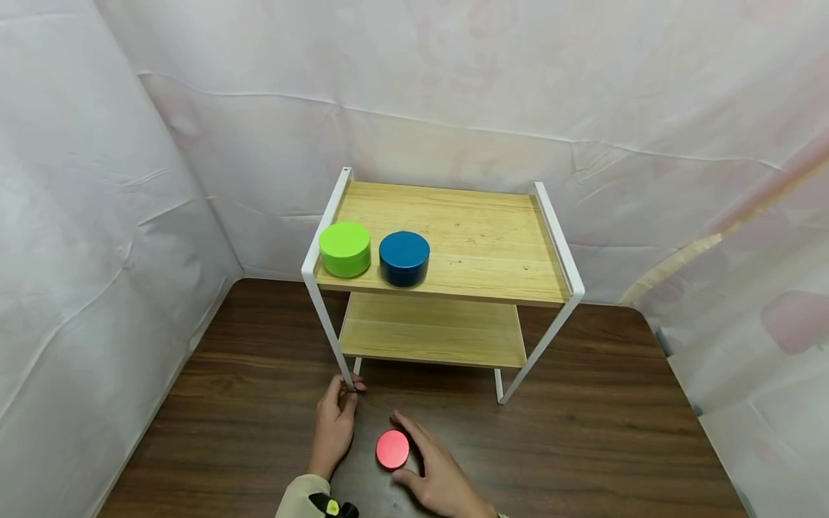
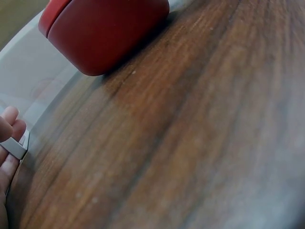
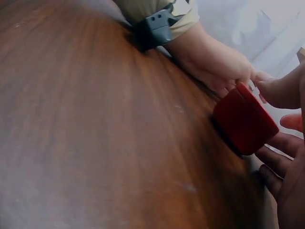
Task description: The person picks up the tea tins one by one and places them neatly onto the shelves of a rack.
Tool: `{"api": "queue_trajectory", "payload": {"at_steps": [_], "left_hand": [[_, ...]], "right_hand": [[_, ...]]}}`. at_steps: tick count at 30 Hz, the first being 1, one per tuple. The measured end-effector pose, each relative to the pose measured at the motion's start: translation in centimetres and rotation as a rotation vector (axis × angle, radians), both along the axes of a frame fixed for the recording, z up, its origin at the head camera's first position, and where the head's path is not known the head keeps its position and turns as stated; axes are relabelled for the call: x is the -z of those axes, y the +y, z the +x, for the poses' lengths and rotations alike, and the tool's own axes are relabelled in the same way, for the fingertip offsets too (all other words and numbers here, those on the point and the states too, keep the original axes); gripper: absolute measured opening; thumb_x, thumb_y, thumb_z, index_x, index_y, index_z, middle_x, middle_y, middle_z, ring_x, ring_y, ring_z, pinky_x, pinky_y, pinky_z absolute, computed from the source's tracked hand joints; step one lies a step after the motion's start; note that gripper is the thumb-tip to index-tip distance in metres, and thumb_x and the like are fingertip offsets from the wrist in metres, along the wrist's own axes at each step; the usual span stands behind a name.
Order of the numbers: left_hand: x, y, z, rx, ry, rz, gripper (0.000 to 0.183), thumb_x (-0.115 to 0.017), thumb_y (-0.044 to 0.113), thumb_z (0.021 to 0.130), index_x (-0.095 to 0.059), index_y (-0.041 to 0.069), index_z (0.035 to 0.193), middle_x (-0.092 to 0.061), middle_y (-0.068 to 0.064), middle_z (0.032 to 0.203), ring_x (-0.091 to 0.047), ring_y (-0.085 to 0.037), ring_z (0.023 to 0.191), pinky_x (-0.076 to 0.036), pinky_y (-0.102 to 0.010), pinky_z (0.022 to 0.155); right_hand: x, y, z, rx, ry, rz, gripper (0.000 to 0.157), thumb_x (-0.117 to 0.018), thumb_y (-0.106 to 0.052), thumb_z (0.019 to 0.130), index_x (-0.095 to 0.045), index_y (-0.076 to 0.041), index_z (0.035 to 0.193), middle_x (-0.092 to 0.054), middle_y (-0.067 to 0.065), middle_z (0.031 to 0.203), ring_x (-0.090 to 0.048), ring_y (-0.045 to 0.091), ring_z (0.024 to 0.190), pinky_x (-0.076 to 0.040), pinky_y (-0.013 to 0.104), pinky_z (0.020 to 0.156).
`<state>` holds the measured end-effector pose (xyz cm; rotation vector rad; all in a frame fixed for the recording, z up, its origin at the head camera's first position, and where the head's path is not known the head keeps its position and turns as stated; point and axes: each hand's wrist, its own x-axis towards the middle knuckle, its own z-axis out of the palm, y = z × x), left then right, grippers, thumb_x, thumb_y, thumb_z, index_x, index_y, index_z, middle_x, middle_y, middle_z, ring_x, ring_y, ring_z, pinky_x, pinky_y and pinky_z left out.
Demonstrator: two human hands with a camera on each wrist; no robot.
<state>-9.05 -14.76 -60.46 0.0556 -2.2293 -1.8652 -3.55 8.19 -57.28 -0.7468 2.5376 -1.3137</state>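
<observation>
A small round red tin [image 1: 392, 450] stands on the dark wooden table near its front. My right hand [image 1: 447, 480] is just right of the tin, thumb and fingers spread about it with a gap showing. In the right wrist view those fingers lie beside and behind the red tin [image 3: 243, 121]. My left hand [image 1: 333, 428] holds the foot of the front left leg [image 1: 329, 331] of a two-tier shelf [image 1: 492, 241]. Part of that grip shows in the left wrist view, where fingers [image 2: 10, 117] meet the white leg [image 2: 14, 147] beyond the red tin [image 2: 109, 36].
On the shelf's top board, at the front left, sit a green tin [image 1: 345, 250] and a larger-than-red blue tin [image 1: 404, 257]. Below is a lower wooden board [image 1: 434, 331]. Pale curtains [image 1: 447, 86] hang behind and at both sides of the table [image 1: 602, 417].
</observation>
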Motion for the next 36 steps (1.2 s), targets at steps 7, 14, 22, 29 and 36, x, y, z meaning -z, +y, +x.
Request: {"api": "queue_trajectory", "payload": {"at_steps": [7, 14, 22, 29, 36], "left_hand": [[0.1, 0.1, 0.0, -0.013, -0.009, -0.017, 0.026, -0.053, -0.011, 0.103, -0.064, 0.006, 0.120, -0.072, -0.008, 0.110, -0.071, -0.028, 0.115, -0.053, -0.017, 0.097], [0.1, 0.1, 0.1, -0.032, -0.024, -0.033, 0.026, -0.054, -0.011, 0.103, -0.064, 0.005, 0.120, -0.073, -0.008, 0.110, -0.070, -0.026, 0.114, -0.052, -0.017, 0.097], [-0.2, 0.2, 0.0, -0.033, -0.019, -0.060, 0.025, -0.054, -0.011, 0.102, -0.065, 0.005, 0.117, -0.073, -0.008, 0.111, -0.069, -0.025, 0.117, -0.048, -0.016, 0.100], [-0.1, 0.1, -0.1, -0.037, 0.000, -0.080, 0.024, -0.055, -0.010, 0.103, -0.065, 0.005, 0.119, -0.074, -0.007, 0.108, -0.070, -0.025, 0.115, -0.048, -0.015, 0.097], [0.0, 0.0, -0.1, -0.005, -0.007, -0.013, 0.025, -0.054, -0.012, 0.102, -0.065, 0.005, 0.115, -0.071, -0.011, 0.118, -0.069, -0.029, 0.120, -0.049, -0.012, 0.099]], "right_hand": [[0.6, -0.7, 0.3, 0.029, -0.047, 0.018, 0.090, -0.083, -0.030, 0.092, -0.032, -0.027, 0.166, -0.046, -0.007, 0.164, -0.048, 0.028, 0.149, -0.044, 0.054, 0.117], [1.7, -1.3, 0.6, 0.060, 0.048, 0.028, 0.086, -0.083, -0.033, 0.091, -0.038, -0.025, 0.164, -0.052, -0.007, 0.158, -0.054, 0.023, 0.143, -0.048, 0.050, 0.113], [1.9, -1.4, 0.6, 0.099, 0.105, 0.014, 0.071, -0.080, -0.038, 0.093, -0.049, -0.026, 0.156, -0.058, -0.008, 0.150, -0.058, 0.017, 0.136, -0.052, 0.046, 0.108], [1.6, -1.3, 0.6, 0.097, 0.107, -0.003, 0.080, -0.083, -0.022, 0.088, -0.045, -0.024, 0.159, -0.055, -0.007, 0.154, -0.056, 0.019, 0.141, -0.050, 0.048, 0.111], [1.7, -1.2, 0.7, 0.083, 0.076, -0.033, 0.075, -0.080, -0.018, 0.092, -0.046, -0.024, 0.158, -0.057, -0.008, 0.150, -0.057, 0.017, 0.138, -0.050, 0.045, 0.111]]}}
